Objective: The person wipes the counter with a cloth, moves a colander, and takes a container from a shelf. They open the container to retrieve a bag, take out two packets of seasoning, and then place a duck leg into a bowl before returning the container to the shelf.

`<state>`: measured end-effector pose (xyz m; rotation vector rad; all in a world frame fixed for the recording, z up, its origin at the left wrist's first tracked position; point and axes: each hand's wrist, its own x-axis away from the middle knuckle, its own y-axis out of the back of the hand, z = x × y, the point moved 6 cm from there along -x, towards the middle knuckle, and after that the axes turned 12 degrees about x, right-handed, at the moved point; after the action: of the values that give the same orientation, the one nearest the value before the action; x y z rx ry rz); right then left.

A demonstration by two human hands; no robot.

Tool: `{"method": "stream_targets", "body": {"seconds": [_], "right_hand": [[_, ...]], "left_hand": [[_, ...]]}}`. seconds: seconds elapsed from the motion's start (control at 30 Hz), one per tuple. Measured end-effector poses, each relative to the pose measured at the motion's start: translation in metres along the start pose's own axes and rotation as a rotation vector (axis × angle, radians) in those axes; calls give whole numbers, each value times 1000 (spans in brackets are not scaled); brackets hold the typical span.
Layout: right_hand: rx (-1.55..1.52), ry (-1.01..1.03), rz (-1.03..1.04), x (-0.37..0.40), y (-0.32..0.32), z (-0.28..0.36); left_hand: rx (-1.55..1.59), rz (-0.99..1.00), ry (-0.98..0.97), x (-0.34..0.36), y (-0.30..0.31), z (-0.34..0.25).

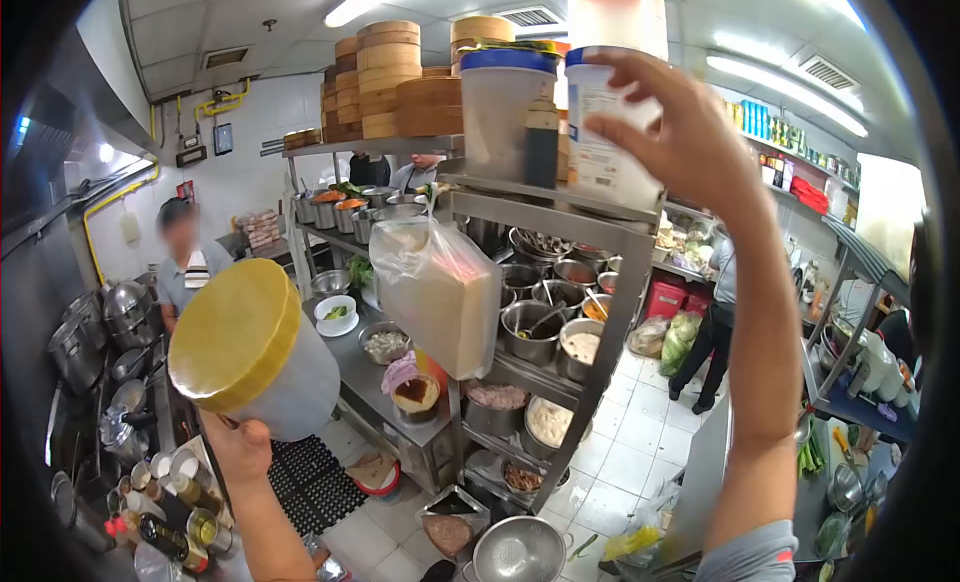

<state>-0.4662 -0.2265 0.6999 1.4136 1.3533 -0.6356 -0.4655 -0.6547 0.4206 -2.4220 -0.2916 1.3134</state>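
Note:
My left hand (243,450) grips the lower side of a whitish plastic tub (305,382), which tilts so that its yellow screw lid (235,334) faces up and to the left. Raised at the top shelf, my right hand (680,127) has its fingers apart and curved. Its fingertips overlap a white labelled tub (605,172) with a blue lid. Beside that tub stand a clear blue-lidded container (495,117) and a dark bottle (542,147). Another white container (618,20) sits on top, cut off by the frame.
A metal rack (600,407) holds pots of ingredients, with a plastic bag of boxes (435,302) hanging from it. Bamboo steamers (388,82) are stacked above. Bottles (165,537) crowd the lower left. One person (190,252) stands behind the tub, another (715,322) at right.

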Motion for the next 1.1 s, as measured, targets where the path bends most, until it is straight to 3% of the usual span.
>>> {"method": "stream_targets", "body": {"seconds": [0.1,0.17,0.27,0.3,0.37,0.53,0.6,0.7,0.73,0.83,0.87,1.0,1.1], "right_hand": [[248,85,64,-74,-26,6],[476,86,-252,-96,-36,54],[437,22,360,-183,-123,15],[485,49,444,-204,-159,1],[559,-131,682,-216,-194,11],[606,-356,857,-231,-259,-11],[652,-305,913,-239,-264,-22],[605,-410,919,-247,-268,-52],[510,-497,949,-251,-268,-65],[213,-453,973,-255,-261,-72],[310,-438,907,-254,-250,-58],[792,-301,1057,-252,-236,-22],[785,-327,827,-248,-224,-24]], "left_hand": [[21,32,2,-38,25,31],[53,40,-50,-75,32,55],[109,20,-63,-127,40,95],[142,39,-41,-145,40,109],[204,66,-1,-179,39,135],[296,188,10,-240,-2,156],[342,237,26,-257,-18,158],[377,360,22,-286,-28,171],[405,403,-7,-294,-39,171],[519,462,-37,-318,-76,169],[562,470,-39,-325,-89,167],[615,514,-21,-353,-147,159],[664,482,-57,-375,-191,157]]}}
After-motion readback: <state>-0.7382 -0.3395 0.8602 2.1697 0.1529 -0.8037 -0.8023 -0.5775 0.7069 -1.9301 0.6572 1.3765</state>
